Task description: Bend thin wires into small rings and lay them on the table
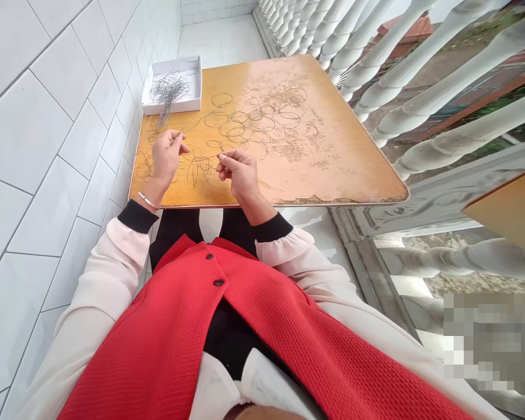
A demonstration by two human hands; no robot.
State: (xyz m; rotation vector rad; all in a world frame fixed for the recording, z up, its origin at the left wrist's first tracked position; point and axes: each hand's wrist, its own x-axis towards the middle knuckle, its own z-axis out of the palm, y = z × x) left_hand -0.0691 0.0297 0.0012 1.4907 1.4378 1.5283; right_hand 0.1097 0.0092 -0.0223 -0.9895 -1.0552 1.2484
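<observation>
My left hand [166,154] hangs just above the near left of a worn wooden tabletop [350,163], its thumb and fingers pinched on a thin dark wire. My right hand [240,175] sits a short way to its right, fingertips pinched together on what looks like a fine strand of the same wire. Loops of thin dark wire [254,122] lie spread across the table around and beyond both hands. Behind my left hand, a tangled bundle of grey wire [168,90] rests in a shallow white cardboard box [175,104] and trails over its front edge.
White tiles form a wall [61,140] along the table's left side. A white balustrade [420,76] runs along the right, beyond the table's edge. A flat tan board [511,216] juts in at the right. My knees lie below the near table edge.
</observation>
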